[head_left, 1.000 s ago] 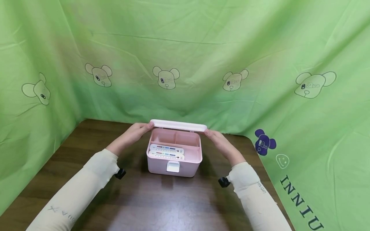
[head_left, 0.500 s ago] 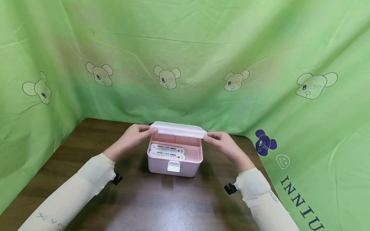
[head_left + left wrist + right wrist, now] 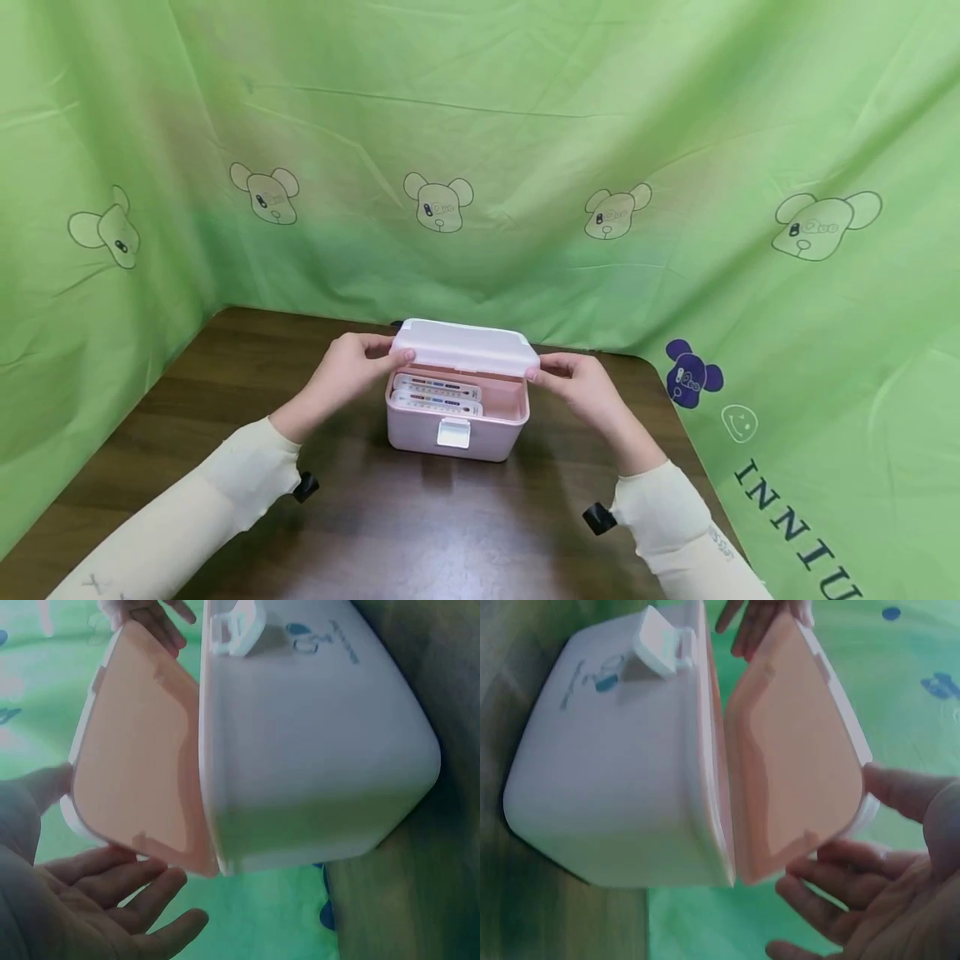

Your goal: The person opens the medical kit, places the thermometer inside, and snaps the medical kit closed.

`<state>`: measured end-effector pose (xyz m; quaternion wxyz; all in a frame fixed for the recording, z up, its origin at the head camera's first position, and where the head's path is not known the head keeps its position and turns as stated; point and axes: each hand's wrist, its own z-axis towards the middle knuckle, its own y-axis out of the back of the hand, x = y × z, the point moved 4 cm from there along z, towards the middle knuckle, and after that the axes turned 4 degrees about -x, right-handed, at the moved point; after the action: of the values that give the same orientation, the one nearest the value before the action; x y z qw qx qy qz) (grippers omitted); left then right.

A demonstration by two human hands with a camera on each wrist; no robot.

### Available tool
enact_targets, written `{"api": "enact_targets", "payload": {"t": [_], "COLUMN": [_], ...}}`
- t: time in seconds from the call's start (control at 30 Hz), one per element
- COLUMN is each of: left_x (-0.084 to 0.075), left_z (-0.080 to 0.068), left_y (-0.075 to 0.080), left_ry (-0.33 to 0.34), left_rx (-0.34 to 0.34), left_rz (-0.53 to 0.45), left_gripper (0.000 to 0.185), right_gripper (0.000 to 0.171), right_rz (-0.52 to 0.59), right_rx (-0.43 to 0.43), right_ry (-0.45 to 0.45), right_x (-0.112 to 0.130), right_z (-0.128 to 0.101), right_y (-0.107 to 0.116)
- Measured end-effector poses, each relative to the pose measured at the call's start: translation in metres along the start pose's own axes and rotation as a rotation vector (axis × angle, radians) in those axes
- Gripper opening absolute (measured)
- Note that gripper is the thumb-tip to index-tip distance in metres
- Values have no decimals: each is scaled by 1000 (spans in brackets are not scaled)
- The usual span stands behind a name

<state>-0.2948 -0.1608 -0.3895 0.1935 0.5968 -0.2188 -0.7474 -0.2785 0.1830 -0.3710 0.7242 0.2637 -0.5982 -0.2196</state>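
While lid [image 3: 465,346] tilts half-shut, long axis left-right, left hand [image 3: 348,371], right hand [image 3: 581,387] pinch its ends.

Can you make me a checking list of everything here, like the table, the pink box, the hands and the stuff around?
Surface: dark brown wooden table; the box stands on it.
Job's things: pink box with a white latch on the front; its lid is partly open, tilted over the box. White packets with coloured dots lie inside.
Clutter: nothing seen.
Grippers: left hand holds the lid's left end; right hand holds its right end.
Cables: nothing seen.
Surroundings: green cloth with bear pictures hangs behind and at both sides; cream sleeves cover the arms.
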Motion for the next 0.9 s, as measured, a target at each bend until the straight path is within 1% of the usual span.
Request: {"api": "enact_targets", "payload": {"t": [0.17,0.37,0.5,0.67,0.77,0.9], "left_x": [2,9,12,21,27,31], "left_z": [-11,-19,-22,-24,-24,-24], "left_y": [-4,-8,-12,-18,-23,-28], "left_ry": [5,9,14,28,28,16], "left_rx": [-73,-131,-144,-148,-152,-174], "left_rz": [-19,-32,-56,-83,-99,-123], "left_gripper": [61,59,59,57,55,52], "right_gripper": [51,55,57,55,54,54], "right_rz": [-43,-11,0,-1,-3,11], "right_rx": [-91,-172,-196,-237,-265,-292], "right_ry": [-33,-61,-72,-59,-50,-47], "right_x": [2,-4,-7,-14,-20,-25], "right_z": [-11,-20,-25,-28,-28,-27], "right_y": [-12,-23,-28,-38,-44,-48]}}
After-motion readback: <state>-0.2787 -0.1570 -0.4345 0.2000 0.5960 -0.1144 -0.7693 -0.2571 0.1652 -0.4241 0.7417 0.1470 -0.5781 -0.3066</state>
